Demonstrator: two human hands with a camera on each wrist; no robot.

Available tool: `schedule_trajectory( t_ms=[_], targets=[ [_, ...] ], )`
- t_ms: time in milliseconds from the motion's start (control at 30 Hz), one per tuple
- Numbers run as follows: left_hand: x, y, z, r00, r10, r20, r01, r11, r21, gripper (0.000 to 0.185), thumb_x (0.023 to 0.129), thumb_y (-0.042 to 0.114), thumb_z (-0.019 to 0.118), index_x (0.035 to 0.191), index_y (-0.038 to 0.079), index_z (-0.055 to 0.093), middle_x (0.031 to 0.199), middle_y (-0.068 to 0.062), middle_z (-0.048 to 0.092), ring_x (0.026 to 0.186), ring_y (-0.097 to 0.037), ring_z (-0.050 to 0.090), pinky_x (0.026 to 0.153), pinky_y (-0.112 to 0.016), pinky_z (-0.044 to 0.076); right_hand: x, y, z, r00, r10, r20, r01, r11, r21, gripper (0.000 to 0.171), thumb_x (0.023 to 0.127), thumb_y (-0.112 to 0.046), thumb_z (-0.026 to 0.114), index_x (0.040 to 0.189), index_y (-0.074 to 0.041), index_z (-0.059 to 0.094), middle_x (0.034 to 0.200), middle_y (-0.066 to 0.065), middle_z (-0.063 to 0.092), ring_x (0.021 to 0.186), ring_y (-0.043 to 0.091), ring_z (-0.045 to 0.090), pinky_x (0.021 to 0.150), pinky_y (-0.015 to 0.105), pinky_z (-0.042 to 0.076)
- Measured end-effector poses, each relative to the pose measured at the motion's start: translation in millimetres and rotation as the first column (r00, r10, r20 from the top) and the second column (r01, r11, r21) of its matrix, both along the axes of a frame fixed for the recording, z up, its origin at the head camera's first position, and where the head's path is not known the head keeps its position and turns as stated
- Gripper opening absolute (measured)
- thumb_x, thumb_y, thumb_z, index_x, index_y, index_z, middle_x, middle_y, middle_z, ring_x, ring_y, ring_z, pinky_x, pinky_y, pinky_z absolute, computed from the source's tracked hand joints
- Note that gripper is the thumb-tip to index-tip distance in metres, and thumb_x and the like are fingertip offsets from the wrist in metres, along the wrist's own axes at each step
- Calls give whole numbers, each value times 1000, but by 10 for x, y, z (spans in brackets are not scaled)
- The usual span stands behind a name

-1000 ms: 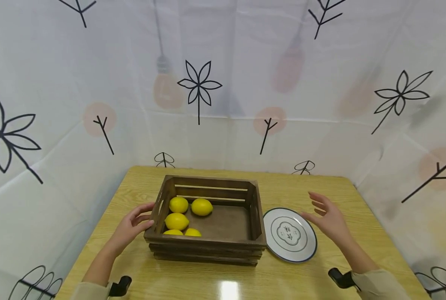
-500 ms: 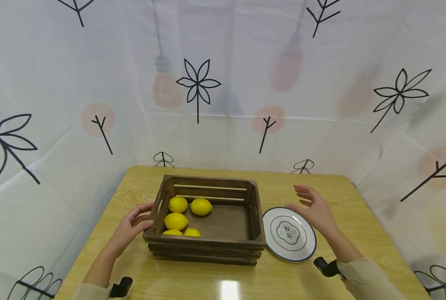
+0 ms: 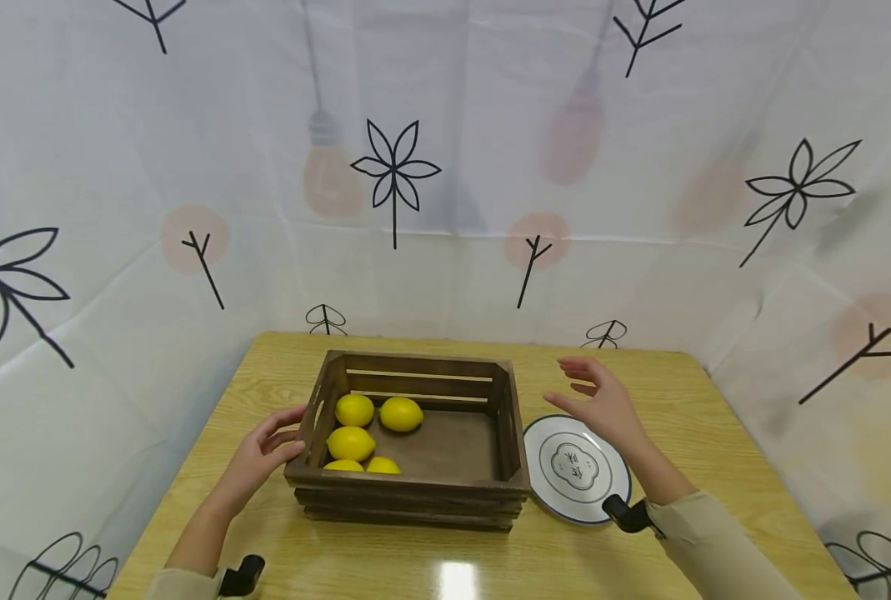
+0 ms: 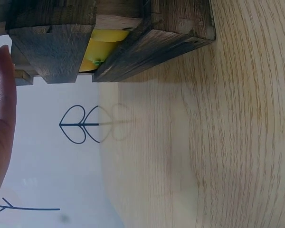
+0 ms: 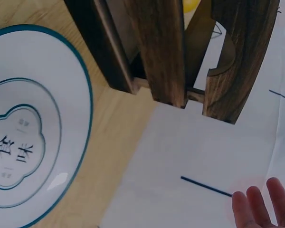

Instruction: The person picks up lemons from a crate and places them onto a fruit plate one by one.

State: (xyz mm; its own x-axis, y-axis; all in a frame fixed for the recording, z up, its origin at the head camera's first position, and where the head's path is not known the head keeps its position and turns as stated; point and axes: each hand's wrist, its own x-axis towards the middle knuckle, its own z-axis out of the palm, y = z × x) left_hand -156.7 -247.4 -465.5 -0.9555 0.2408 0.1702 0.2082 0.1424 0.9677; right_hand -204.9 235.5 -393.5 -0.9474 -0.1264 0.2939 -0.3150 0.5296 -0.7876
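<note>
A dark brown wooden crate [image 3: 415, 500] stands on the table with several yellow lemons [image 3: 352, 443] gathered in its left half. My left hand [image 3: 261, 454] rests its fingers and thumb against the crate's left end, near the top edge. Through a slat gap in the left wrist view, a lemon [image 4: 102, 47] shows yellow. My right hand [image 3: 598, 404] hovers over the far part of a white plate [image 3: 576, 468], holding nothing, its fingers loosely bent and thumb apart. In the right wrist view, its fingertips [image 5: 252, 204] appear low at the right, apart from the crate [image 5: 164, 52].
The plate, blue-rimmed with characters in its middle, lies close beside the crate's right end. A light wood table [image 3: 355, 558] carries everything. White cloth [image 3: 445, 275] with flower drawings hangs behind the table and on both sides.
My right hand has moved left and a little away from me, from the plate's right side to over its far part, nearer the crate. My left hand stays at the crate's end.
</note>
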Motion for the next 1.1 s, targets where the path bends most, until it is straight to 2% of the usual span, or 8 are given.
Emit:
schedule_trajectory(
  t_ms=[167, 433, 633, 800, 1100],
  targets=[
    [2, 5, 3, 1000, -3, -7, 3, 1000, 8, 48, 94, 6, 55, 137, -3, 37, 131, 7, 44, 109, -10, 53, 84, -23, 48, -35, -124, 80, 1000, 29, 2, -29, 999, -16, 56, 79, -20, 76, 125, -1, 51, 123, 18, 52, 113, 33, 48, 93, 46, 42],
    [6, -2, -8, 1000, 3, -4, -3, 1000, 0, 47, 94, 6, 55, 137, -2, 38, 130, 7, 45, 108, -7, 53, 84, -22, 48, -123, -341, 187, 996, 83, -20, -84, 995, -52, 50, 78, -5, 74, 123, 3, 52, 122, 23, 52, 113, 40, 47, 94, 51, 41],
    [-2, -6, -23, 1000, 2, -12, -2, 1000, -1, 47, 94, 5, 54, 137, -3, 38, 130, 6, 45, 108, -8, 53, 84, -22, 48, -176, -465, 229, 993, 111, -39, -113, 993, -39, 50, 77, -12, 77, 121, -2, 55, 120, 16, 55, 112, 33, 50, 93, 45, 43],
    [-4, -3, -21, 1000, -8, -20, 9, 1000, 5, 47, 94, 5, 54, 137, -3, 37, 130, 7, 45, 109, -10, 53, 84, -22, 48, -220, -553, 248, 988, 145, -57, -148, 987, -62, 51, 76, -17, 78, 120, -5, 56, 119, 14, 56, 110, 30, 51, 92, 46, 44],
    [-8, -10, -23, 999, -15, -28, 16, 1000, 6, 46, 94, 3, 52, 137, -4, 37, 130, 6, 45, 110, -11, 52, 84, -21, 48, -261, -716, 319, 985, 170, -34, -172, 983, -71, 51, 76, -19, 78, 121, -8, 56, 118, 10, 56, 110, 27, 52, 93, 43, 44]
  ],
)
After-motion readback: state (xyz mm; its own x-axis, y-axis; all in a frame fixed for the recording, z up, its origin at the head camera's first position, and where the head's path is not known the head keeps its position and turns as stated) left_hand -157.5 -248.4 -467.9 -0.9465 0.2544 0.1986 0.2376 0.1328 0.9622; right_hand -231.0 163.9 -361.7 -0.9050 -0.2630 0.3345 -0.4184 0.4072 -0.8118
